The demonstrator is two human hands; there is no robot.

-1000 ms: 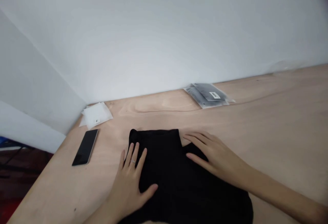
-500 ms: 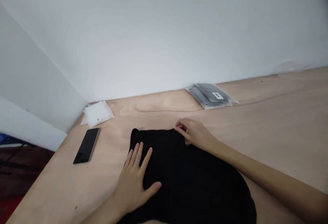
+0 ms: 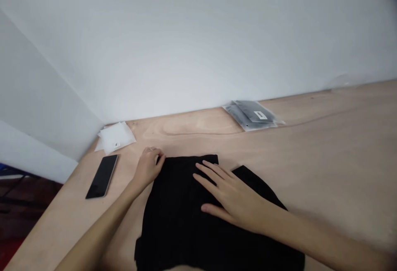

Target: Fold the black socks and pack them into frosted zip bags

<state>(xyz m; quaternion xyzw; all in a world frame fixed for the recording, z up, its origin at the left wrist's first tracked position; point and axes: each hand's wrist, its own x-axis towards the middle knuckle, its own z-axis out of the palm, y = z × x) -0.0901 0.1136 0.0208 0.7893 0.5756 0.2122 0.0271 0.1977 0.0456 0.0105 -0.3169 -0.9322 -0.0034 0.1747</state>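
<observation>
A black garment (image 3: pixel 186 217) lies folded on the wooden table (image 3: pixel 325 155) in front of me. My left hand (image 3: pixel 148 165) is at the garment's far left corner, fingers curled and pinched on the cloth's edge; a ring shows on one finger. My right hand (image 3: pixel 231 194) lies flat on top of the garment near its middle, fingers stretched out and pointing left.
A black phone (image 3: pixel 102 176) lies face up near the table's left edge. A stack of white plastic bags (image 3: pixel 116 137) sits in the far left corner by the wall. Grey packaged bags (image 3: pixel 252 115) lie against the wall further right.
My left hand moved from lying flat on the garment up to its far left corner and closed on the edge. My right hand left the far right corner and now lies flat on the middle.
</observation>
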